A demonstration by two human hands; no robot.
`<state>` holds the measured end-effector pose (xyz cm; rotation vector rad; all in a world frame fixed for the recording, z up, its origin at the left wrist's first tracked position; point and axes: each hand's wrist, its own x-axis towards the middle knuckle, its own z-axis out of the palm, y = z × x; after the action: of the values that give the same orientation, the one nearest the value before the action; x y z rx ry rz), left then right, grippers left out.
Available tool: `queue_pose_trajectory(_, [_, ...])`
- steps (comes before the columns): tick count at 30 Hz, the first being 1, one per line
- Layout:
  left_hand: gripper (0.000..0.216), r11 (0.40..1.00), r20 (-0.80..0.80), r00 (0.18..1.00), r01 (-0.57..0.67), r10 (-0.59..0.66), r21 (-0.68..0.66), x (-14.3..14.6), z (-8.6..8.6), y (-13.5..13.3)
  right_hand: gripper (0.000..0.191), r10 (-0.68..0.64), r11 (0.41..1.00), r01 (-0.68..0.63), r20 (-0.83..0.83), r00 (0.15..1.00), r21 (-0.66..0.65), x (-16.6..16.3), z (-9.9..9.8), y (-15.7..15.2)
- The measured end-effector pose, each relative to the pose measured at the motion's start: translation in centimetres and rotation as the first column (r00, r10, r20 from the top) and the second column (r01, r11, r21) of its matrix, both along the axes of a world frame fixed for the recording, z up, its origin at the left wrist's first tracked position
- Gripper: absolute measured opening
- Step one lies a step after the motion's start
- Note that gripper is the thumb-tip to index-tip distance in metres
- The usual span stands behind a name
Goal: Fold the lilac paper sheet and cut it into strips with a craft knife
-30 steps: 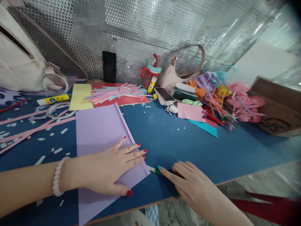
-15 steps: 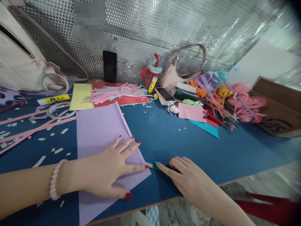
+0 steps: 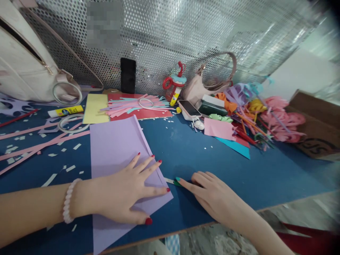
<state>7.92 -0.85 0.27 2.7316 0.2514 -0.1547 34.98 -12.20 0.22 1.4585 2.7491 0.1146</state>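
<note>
My left hand (image 3: pixel 127 194) lies flat with its fingers spread on a sheet of purple paper (image 3: pixel 114 145). A narrow folded strip runs along the sheet's right side. My right hand (image 3: pixel 212 191) is closed around a green-handled craft knife (image 3: pixel 169 181), its index finger stretched along the top. The blade points left, at the paper's right edge near the lower right corner. Most of the knife's handle is hidden under my right hand.
Behind the sheet are yellow paper (image 3: pixel 96 108), paper strips (image 3: pixel 124 105) and a propped phone (image 3: pixel 128 75). A glue stick (image 3: pixel 65 111) and tape roll (image 3: pixel 73 124) lie left among scraps. A cup (image 3: pixel 175 83), handbag (image 3: pixel 193 88), crafts and cardboard box (image 3: pixel 316 124) stand right.
The craft knife and my right hand have shifted slightly away from me along the paper's right edge. My left hand stays pressed on the sheet. The whole view has drifted a little.
</note>
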Motion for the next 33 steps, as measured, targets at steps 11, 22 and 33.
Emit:
queue_pose_trajectory(11, [0.072,1.0,0.049,0.999,-0.005,0.006,-0.013,-0.1,-0.4,0.0,0.047,0.005,1.0,-0.006,0.022,1.0,0.007,0.0,-0.1,1.4])
queue_pose_trajectory(22, [0.072,1.0,0.047,0.999,0.016,-0.017,0.014,-0.2,-0.3,0.0,0.047,-0.019,0.998,0.015,0.066,0.998,0.066,-0.4,-0.2,2.6])
queue_pose_trajectory(33, [0.072,1.0,0.107,0.994,0.018,-0.019,0.013,-0.2,-0.5,0.0,0.046,-0.03,0.996,0.021,0.102,0.994,0.086,-0.8,-0.5,3.6])
